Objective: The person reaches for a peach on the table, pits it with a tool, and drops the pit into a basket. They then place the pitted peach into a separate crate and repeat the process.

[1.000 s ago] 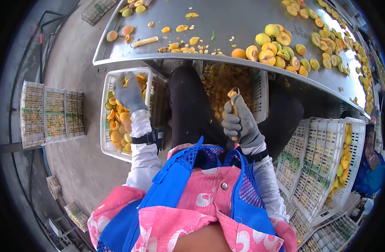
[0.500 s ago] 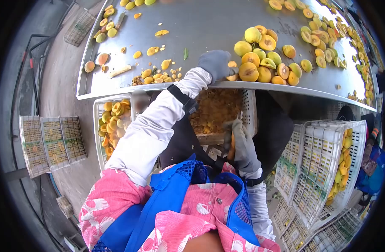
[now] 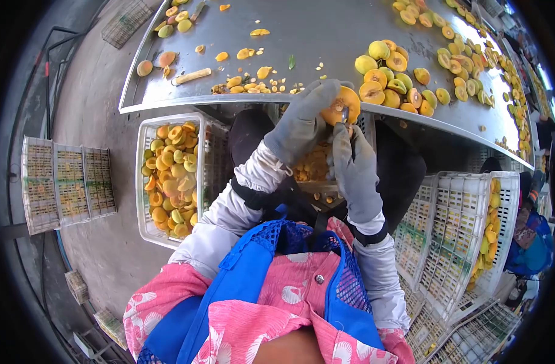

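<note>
My left hand point(image 3: 298, 124), in a grey glove, is closed around a yellow peach half point(image 3: 351, 99) just in front of the table edge. The cut face with its pit is turned toward me. In my right hand point(image 3: 357, 173), also gloved, is a small pitting knife point(image 3: 345, 113), its metal tip at the pit in the middle of the half. The fingers hide most of its handle. A pile of peach halves point(image 3: 372, 92) lies on the metal table point(image 3: 326, 36), right of my hands. Partly hidden below them is a crate holding peach scraps point(image 3: 314, 164).
At my left stands a white crate point(image 3: 141, 200) full of peach halves. Stacked crates point(image 3: 450, 212) stand at my right, and more crates point(image 3: 68, 182) are on the floor far left. Scraps, pits and a pale stick point(image 3: 191, 77) lie along the table's near edge.
My left hand has come off the tabletop toward me with a peach half in it. My right hand has risen from my lap, bringing the pitting knife to the fruit.
</note>
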`<state>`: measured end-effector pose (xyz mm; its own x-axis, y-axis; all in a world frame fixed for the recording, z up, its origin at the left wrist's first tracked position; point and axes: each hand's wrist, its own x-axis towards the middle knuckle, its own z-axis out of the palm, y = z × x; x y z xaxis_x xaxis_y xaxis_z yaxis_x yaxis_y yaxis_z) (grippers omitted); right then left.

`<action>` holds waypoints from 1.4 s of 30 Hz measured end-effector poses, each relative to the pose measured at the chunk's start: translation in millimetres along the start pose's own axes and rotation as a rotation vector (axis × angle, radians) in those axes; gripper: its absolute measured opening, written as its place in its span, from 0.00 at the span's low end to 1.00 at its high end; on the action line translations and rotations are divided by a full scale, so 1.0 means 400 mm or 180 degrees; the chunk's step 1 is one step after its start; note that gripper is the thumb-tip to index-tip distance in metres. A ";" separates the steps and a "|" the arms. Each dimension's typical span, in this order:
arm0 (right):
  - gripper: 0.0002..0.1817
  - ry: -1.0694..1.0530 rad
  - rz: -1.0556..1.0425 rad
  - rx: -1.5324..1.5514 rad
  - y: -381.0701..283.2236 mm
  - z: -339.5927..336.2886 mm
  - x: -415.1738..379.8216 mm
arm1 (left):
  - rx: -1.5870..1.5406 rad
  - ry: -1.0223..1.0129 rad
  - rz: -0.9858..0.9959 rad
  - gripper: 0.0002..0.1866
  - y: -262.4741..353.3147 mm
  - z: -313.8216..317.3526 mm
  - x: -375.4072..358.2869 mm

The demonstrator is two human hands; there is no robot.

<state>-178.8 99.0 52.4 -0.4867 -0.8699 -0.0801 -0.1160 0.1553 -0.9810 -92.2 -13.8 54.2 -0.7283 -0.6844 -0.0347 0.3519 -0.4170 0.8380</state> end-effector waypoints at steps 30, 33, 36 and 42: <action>0.19 -0.1257 0.2029 0.1302 -0.119 -0.038 -0.092 | 0.0313 0.0594 0.0714 0.19 -0.027 0.085 -0.089; 0.24 -0.2011 0.2429 0.1840 -0.126 -0.075 -0.077 | 0.0673 0.0425 0.0788 0.20 -0.019 0.082 -0.090; 0.25 -0.2494 0.2406 0.2517 -0.089 -0.085 -0.068 | 0.0603 0.0149 0.0485 0.22 -0.015 0.072 -0.087; 0.27 -0.2313 0.2613 0.3318 -0.020 -0.060 -0.058 | 0.0345 0.0254 -0.0424 0.26 -0.047 0.045 -0.065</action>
<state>-187.2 129.2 66.5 0.4476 -0.7932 -0.4128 0.7664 0.5782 -0.2799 -90.5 22.6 48.9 -0.7138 -0.6744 -0.1885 0.1871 -0.4431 0.8767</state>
